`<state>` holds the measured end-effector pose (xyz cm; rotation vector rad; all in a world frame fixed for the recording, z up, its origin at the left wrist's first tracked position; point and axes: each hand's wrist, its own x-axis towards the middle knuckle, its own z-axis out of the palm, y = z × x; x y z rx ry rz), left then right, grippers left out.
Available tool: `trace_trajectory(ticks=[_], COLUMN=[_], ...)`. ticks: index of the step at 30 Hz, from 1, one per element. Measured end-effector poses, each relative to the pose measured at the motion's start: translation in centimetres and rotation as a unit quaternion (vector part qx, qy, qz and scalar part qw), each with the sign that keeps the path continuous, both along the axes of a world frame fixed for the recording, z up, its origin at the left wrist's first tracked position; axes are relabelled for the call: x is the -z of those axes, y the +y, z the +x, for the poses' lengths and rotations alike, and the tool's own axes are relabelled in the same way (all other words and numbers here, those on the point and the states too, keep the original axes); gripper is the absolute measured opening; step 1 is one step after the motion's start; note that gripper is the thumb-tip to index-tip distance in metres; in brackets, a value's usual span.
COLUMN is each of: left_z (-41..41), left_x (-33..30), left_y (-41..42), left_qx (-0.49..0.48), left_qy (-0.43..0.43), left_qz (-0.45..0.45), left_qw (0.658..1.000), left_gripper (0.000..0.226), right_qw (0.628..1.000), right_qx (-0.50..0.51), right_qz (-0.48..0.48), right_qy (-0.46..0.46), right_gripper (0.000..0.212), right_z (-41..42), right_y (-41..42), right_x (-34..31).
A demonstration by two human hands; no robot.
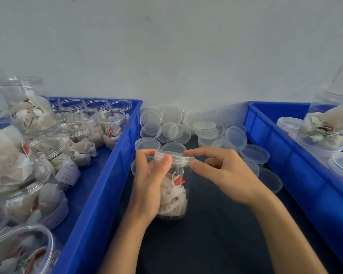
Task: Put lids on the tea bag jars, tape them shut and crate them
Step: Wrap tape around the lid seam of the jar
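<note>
A clear plastic jar [176, 194] with white tea bags and a red tag inside stands on the dark table at centre. My left hand [149, 186] grips its side, thumb up at the rim. A clear lid [173, 158] sits on the jar's mouth. My right hand [220, 171] pinches the lid's right edge between thumb and forefinger. A heap of loose clear lids [186, 125] lies behind the jar against the wall.
A blue crate [107, 175] on the left holds several open jars of tea bags [48, 155]. A second blue crate [275, 143] on the right holds lidded jars [325, 125]. Dark table surface [216, 244] lies between the crates. A pale wall stands close behind.
</note>
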<state>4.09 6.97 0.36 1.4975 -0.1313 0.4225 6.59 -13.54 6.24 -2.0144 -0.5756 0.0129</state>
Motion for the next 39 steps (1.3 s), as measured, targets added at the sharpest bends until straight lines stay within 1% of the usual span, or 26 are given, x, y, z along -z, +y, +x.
trace_trajectory(ticks=[3,5,7,9,11,14,16,18,20,22,24,25,27,32,36,39], left_z=[0.1,0.1,0.1,0.0,0.0,-0.2,-0.3,-0.5,-0.6,-0.7,-0.7,-0.6,-0.4,0.0,0.0,0.1], left_x=[0.1,0.1,0.1,-0.2,-0.4,-0.5,-0.4,-0.4,-0.4,-0.5,-0.4,-0.3,-0.2,0.2,0.3,0.4], left_y=[0.2,0.1,-0.2,-0.3,-0.1,-0.3,-0.8,-1.4,-1.8,-2.1,-2.3,-2.3,-2.3,-2.2,-2.1,-2.1], left_qx=[0.013,0.02,0.017,-0.005,-0.036,-0.06,-0.091,-0.127,-0.137,-0.117,-0.099,-0.098,-0.098,-0.102,-0.094,-0.084], left_qy=[0.007,0.011,0.016,0.015,0.019,0.038,0.043,0.041,0.036,0.045,0.047,0.044,0.039,0.035,0.02,0.009], left_qz=[-0.021,-0.031,-0.009,0.038,0.068,0.071,0.066,0.057,0.038,0.037,0.057,0.065,0.068,0.028,0.029,0.032], left_qw=[1.0,0.999,1.0,0.999,0.997,0.995,0.993,0.989,0.989,0.991,0.992,0.992,0.992,0.994,0.995,0.996], left_gripper=[0.039,0.038,0.035,0.035,0.045,0.069,0.069,0.061,0.056,0.065,0.077,0.079,0.076,0.071,0.067,0.06], right_qw=[1.0,1.0,0.999,0.999,0.998,0.994,0.99,0.987,0.985,0.983,0.983,0.984,0.989,0.993,0.994,0.996], right_qx=[0.006,0.015,0.029,0.045,0.062,0.094,0.111,0.123,0.131,0.136,0.133,0.126,0.104,0.078,0.081,0.075], right_qz=[0.0,-0.007,-0.014,-0.017,-0.021,-0.036,-0.053,-0.062,-0.065,-0.07,-0.076,-0.077,-0.073,-0.069,-0.06,-0.034], right_qy=[0.001,-0.004,-0.009,-0.012,-0.019,-0.049,-0.071,-0.087,-0.096,-0.1,-0.099,-0.095,-0.079,-0.05,-0.036,-0.014], right_gripper=[0.027,0.025,0.023,0.02,0.021,0.026,0.026,0.024,0.024,0.025,0.026,0.025,0.026,0.034,0.031,0.028], right_z=[-0.1,-0.1,-0.1,-0.1,-0.2,-0.3,-0.5,-0.6,-0.8,-0.9,-0.9,-0.9,-0.7,-0.4,-0.1,0.1], right_y=[0.3,0.4,0.4,0.3,0.4,0.9,1.4,1.7,1.9,2.1,2.0,1.9,1.6,0.9,0.5,0.2], right_x=[0.1,0.2,0.3,0.3,0.2,0.3,0.4,0.4,0.4,0.4,0.4,0.4,0.3,0.1,0.0,0.0])
